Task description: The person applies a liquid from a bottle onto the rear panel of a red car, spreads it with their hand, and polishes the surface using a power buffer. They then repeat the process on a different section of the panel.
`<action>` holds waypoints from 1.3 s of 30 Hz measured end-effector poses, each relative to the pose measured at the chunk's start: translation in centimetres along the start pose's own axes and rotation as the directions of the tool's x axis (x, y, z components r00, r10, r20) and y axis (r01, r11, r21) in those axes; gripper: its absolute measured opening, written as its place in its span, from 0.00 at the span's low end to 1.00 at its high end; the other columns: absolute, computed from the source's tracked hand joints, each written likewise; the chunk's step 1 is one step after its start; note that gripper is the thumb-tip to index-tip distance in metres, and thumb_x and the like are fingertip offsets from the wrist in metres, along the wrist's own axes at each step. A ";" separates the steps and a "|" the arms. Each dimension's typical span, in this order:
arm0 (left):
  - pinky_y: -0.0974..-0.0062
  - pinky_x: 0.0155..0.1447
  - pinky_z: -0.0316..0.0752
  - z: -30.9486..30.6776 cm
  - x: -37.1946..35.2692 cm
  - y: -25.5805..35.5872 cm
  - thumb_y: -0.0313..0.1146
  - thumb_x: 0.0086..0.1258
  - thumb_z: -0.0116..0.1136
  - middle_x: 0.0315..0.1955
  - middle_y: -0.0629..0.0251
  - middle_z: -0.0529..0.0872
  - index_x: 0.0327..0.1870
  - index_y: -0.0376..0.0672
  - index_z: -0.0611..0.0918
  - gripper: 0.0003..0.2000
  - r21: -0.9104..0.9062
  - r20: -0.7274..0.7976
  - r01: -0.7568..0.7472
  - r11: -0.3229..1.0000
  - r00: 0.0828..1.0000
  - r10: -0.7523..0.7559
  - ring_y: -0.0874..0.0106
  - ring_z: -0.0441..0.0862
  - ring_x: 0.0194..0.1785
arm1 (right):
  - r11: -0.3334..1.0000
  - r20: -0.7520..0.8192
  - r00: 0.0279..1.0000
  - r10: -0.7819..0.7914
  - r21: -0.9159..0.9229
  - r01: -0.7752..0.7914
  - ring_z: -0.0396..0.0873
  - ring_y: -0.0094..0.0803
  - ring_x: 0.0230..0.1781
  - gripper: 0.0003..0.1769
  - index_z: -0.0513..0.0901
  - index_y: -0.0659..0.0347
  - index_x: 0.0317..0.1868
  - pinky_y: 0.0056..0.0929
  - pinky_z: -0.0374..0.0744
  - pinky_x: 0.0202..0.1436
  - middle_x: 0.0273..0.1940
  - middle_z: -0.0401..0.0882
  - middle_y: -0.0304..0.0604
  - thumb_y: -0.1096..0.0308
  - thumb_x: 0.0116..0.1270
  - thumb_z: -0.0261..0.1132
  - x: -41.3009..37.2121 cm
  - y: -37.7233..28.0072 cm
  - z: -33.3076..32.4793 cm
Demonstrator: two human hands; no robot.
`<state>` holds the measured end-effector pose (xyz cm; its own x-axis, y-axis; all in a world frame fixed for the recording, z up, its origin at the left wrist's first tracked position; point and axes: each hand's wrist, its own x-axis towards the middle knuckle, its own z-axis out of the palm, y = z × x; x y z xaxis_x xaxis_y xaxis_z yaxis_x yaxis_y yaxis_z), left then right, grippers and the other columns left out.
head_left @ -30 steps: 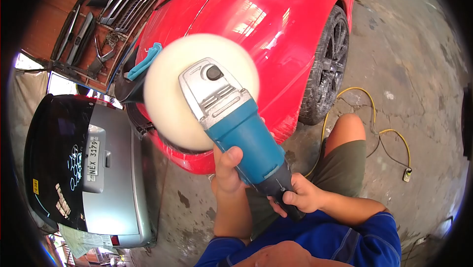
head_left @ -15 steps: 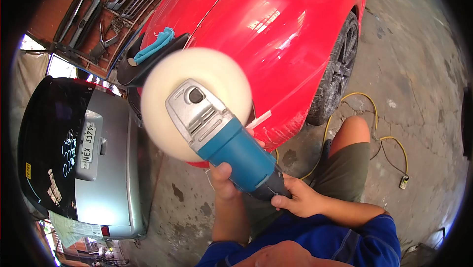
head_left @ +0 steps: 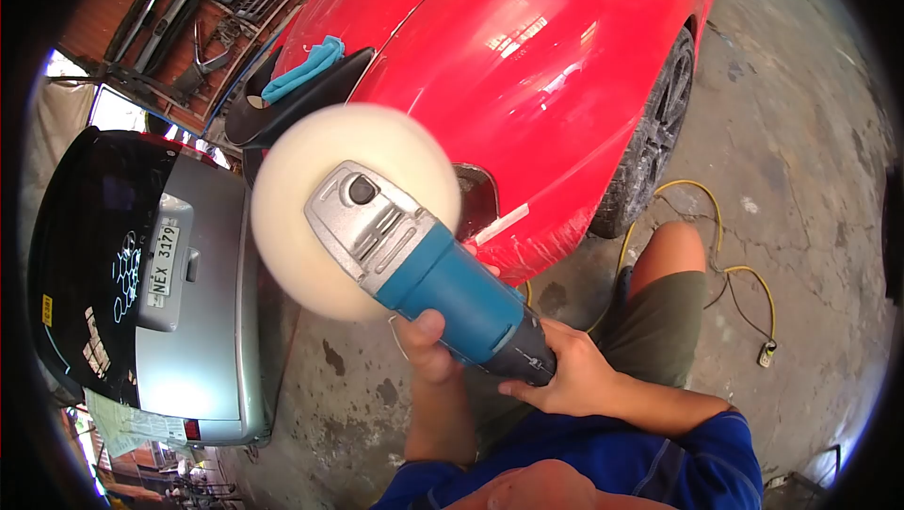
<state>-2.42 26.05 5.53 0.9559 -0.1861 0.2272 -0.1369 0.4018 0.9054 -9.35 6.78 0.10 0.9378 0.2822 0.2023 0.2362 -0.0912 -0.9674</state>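
A teal rotary polisher point(head_left: 459, 293) with a silver gear head and a round cream pad point(head_left: 292, 237) is held up in front of me. The pad's surface looks smooth and blurred. My left hand point(head_left: 428, 348) is wrapped round the polisher's body from beneath, thumb on the near side, with fingertips showing at the far side. Around the black rear end, my right hand point(head_left: 576, 371) grips with fingers on one side and the thumb below. Behind the tool, in this view, stands a red car point(head_left: 527, 105); the pad overlaps its front corner.
A blue cloth point(head_left: 306, 69) lies on a black part at the car's front. A silver vehicle point(head_left: 193, 350) stands at the left. Car parts hang on a rack point(head_left: 174, 30). A yellow cord point(head_left: 718, 218) runs over the floor past the wheel point(head_left: 654, 138) to a socket.
The polisher has shifted slightly left and down in view, uncovering a dark opening in the red bumper. My right hand has changed its hold a little on the rear end.
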 end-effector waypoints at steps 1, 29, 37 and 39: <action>0.48 0.59 0.92 0.2 0.0 -0.3 0.58 0.69 0.69 0.69 0.40 0.80 0.81 0.29 0.66 0.48 -0.003 0.003 0.020 1.000 1.000 -0.020 0.47 0.88 0.65 | 1.000 0.006 1.000 0.027 -0.014 -0.027 0.89 0.48 0.52 0.31 0.87 0.64 0.59 0.40 0.85 0.59 0.52 0.87 0.54 0.65 0.56 0.88 -0.2 0.1 -0.2; 0.51 0.56 0.94 3.6 5.9 1.6 0.62 0.75 0.67 0.66 0.45 0.84 0.77 0.30 0.71 0.44 -0.094 0.071 0.022 0.995 0.997 -0.016 0.56 0.91 0.59 | 0.857 0.446 0.892 0.075 0.429 -0.287 0.84 0.19 0.31 0.36 0.79 0.63 0.71 0.26 0.81 0.38 0.33 0.86 0.33 0.75 0.64 0.84 -0.5 -0.3 -5.6; 0.41 0.62 0.91 10.1 12.1 -0.7 0.69 0.75 0.63 0.65 0.44 0.84 0.81 0.33 0.67 0.49 -0.400 0.375 0.159 0.903 0.927 0.003 0.47 0.90 0.62 | 0.797 0.305 0.935 0.180 0.512 -0.321 0.84 0.22 0.26 0.27 0.83 0.65 0.63 0.26 0.79 0.32 0.31 0.86 0.37 0.80 0.65 0.79 -0.5 -3.2 -10.7; 0.39 0.62 0.90 10.8 13.6 -1.5 0.70 0.76 0.62 0.64 0.43 0.85 0.81 0.34 0.68 0.49 -0.432 0.434 0.206 0.878 0.901 0.002 0.46 0.90 0.61 | 0.764 0.292 0.933 0.212 0.545 -0.344 0.84 0.23 0.25 0.22 0.83 0.65 0.58 0.27 0.79 0.32 0.30 0.86 0.37 0.80 0.64 0.80 -0.3 -3.5 -11.7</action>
<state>7.97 13.19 11.17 0.7480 -0.5562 0.3620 0.1893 0.7016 0.6869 -7.51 -4.17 5.24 0.8503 0.5227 -0.0608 -0.2812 0.3536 -0.8921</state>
